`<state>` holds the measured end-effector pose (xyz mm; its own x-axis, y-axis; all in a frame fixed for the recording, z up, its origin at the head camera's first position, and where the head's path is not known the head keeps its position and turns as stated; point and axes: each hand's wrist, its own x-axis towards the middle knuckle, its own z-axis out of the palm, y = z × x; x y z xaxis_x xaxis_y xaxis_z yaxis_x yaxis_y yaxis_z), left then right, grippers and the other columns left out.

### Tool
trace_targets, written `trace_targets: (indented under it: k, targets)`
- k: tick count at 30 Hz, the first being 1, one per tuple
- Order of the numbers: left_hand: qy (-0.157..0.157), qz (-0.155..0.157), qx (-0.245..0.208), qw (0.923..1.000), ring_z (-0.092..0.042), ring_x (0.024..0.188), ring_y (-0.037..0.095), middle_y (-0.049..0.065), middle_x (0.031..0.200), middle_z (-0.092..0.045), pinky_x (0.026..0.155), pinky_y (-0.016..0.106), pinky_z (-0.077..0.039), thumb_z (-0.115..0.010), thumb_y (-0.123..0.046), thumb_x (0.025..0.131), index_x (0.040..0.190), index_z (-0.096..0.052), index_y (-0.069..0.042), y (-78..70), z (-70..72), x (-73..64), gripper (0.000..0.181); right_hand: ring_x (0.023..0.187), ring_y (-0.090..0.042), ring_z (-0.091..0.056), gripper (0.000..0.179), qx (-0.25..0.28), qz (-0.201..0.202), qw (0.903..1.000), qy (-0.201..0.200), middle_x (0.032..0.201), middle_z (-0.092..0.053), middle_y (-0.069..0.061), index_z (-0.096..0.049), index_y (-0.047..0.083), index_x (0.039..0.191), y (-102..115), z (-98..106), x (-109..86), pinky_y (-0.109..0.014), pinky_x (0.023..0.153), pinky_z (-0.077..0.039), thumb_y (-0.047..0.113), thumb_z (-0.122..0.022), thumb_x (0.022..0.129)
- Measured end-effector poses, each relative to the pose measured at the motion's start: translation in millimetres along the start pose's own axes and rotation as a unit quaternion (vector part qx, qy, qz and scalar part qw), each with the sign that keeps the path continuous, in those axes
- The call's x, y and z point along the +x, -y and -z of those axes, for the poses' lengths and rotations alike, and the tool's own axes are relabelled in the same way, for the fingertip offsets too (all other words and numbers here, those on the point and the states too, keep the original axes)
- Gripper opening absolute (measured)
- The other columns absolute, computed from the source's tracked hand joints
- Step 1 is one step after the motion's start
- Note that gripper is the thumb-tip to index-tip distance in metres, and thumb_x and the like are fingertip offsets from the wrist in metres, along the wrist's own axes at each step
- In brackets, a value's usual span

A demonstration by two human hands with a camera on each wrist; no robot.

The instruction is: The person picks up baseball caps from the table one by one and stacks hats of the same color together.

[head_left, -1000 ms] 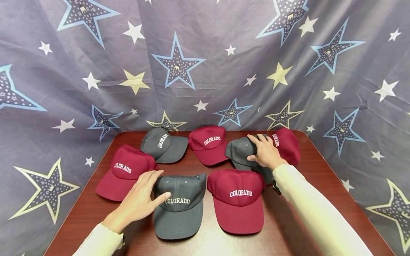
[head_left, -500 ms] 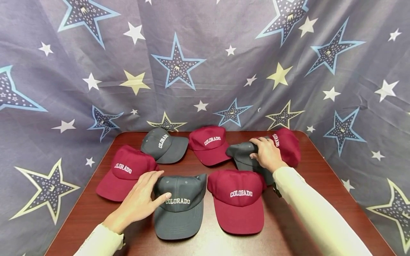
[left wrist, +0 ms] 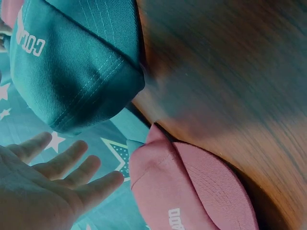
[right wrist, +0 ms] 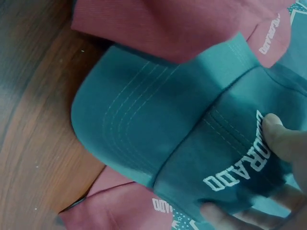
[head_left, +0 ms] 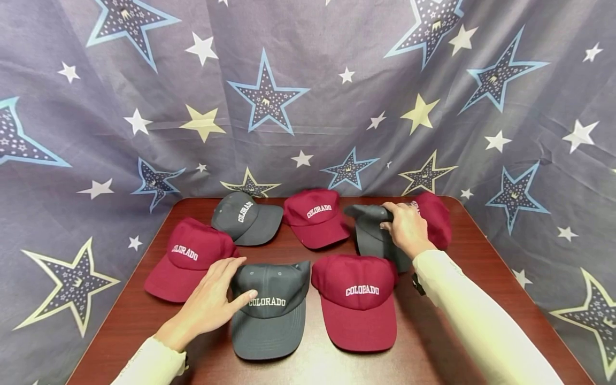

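Note:
My right hand (head_left: 408, 230) pinches the crown of a dark grey baseball cap (head_left: 375, 239) at the back right of the table. In the right wrist view the thumb presses on the cap's front panel by the white COLORADO lettering, fingers on the far side; its brim (right wrist: 129, 110) points toward me. Beside the front dark grey cap (head_left: 268, 326), my left hand (head_left: 207, 299) is spread with fingers extended, its thumb overlapping that cap's crown in the head view. The left wrist view shows a gap between its fingertips and the cap (left wrist: 72, 72).
A maroon cap (head_left: 360, 321) stands front right, close before the gripped one. Other maroon caps sit at the left (head_left: 180, 267), back middle (head_left: 315, 219) and back right (head_left: 435, 222). Another grey cap (head_left: 245, 219) is back left. A star-printed curtain (head_left: 308, 107) hangs behind the table (head_left: 486, 321).
My right hand has closed its fingers on the back right grey cap's crown, squeezing and tilting it, and has shifted slightly right. The left hand stays put.

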<state>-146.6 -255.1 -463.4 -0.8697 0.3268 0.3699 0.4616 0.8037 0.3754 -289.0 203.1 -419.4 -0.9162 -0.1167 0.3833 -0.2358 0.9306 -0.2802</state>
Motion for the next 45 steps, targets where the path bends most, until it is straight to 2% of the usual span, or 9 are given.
trace_targets:
  k: [10,21,30,39,45]
  targets:
    - [-0.003,0.004,-0.001,1.0000,-0.042,0.136,0.031,0.013,0.144,-0.050,0.111,0.052,-0.039,-0.076,-0.054,0.088,0.147,-0.049,-0.009,1.3,0.1,-2.6,0.080,0.107,-0.044,-0.060,0.043,0.004,-0.012,0.9978,-0.065,0.117,-0.069,-0.016,-0.068,0.021,0.126,4.0,13.0,1.8,-0.072,0.072,-0.050,0.016,-0.083,0.086]
    - [-0.006,0.003,0.000,1.0000,-0.042,0.136,0.032,0.013,0.144,-0.050,0.111,0.053,-0.039,-0.075,-0.055,0.088,0.148,-0.049,-0.008,2.2,0.7,-4.0,0.080,0.108,-0.044,-0.059,0.045,-0.008,0.019,0.9882,-0.152,0.115,-0.070,-0.014,-0.068,0.019,0.126,17.8,38.2,6.3,-0.071,0.069,-0.050,0.017,-0.085,0.084]
    - [-0.002,0.005,0.003,1.0000,-0.041,0.137,0.032,0.013,0.144,-0.049,0.110,0.054,-0.039,-0.073,-0.056,0.089,0.148,-0.048,-0.008,2.0,1.9,-4.6,0.080,0.109,-0.041,-0.059,0.045,0.018,0.036,0.9864,-0.160,0.119,-0.071,-0.013,-0.068,0.019,0.127,41.3,53.5,3.7,-0.066,0.075,-0.051,0.026,-0.084,0.085]
    - [-0.007,0.005,-0.002,1.0000,-0.041,0.138,0.031,0.012,0.145,-0.050,0.110,0.054,-0.038,-0.075,-0.054,0.089,0.149,-0.048,-0.009,3.4,4.2,-6.6,0.079,0.103,-0.037,-0.061,0.045,0.034,0.069,0.9837,-0.163,0.117,-0.072,-0.010,-0.068,0.022,0.127,72.8,69.0,-2.9,-0.065,0.069,-0.052,0.030,-0.084,0.086]
    - [-0.011,0.005,-0.001,0.9999,-0.042,0.137,0.029,0.009,0.146,-0.050,0.109,0.052,-0.038,-0.076,-0.053,0.088,0.149,-0.048,-0.010,6.6,5.7,-12.3,0.079,0.096,-0.036,-0.062,0.045,0.044,0.093,0.9832,-0.151,0.114,-0.073,-0.009,-0.069,0.022,0.127,98.8,74.2,-13.5,-0.060,0.068,-0.053,0.034,-0.084,0.086]
